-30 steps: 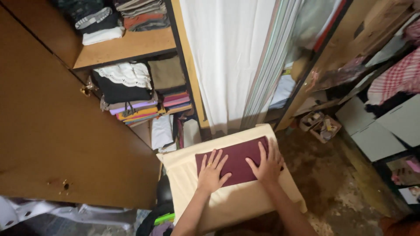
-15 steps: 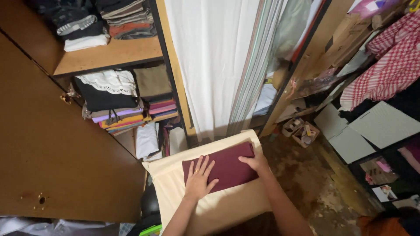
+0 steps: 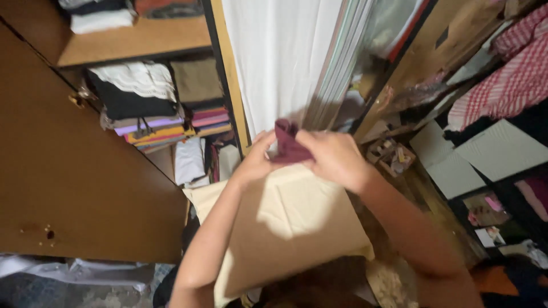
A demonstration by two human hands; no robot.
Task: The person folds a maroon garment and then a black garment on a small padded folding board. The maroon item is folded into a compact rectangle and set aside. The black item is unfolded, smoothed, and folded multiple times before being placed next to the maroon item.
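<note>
A folded maroon cloth [image 3: 288, 142] is lifted off the cream cushion [image 3: 285, 222] and held in the air in front of the white curtain [image 3: 274, 63]. My left hand [image 3: 254, 157] grips its left side and my right hand [image 3: 331, 157] grips its right side and covers much of it. The cushion lies below my forearms with nothing on its top.
An open wardrobe on the left holds stacks of folded clothes [image 3: 154, 108] on wooden shelves; its brown door [image 3: 74, 188] stands open. A small box of odds and ends [image 3: 391, 157] sits on the rough floor to the right, beside red checked cloth [image 3: 514, 74].
The maroon cloth lay flat on the cushion under both my palms. Now both hands have picked it up and raised it toward the curtain.
</note>
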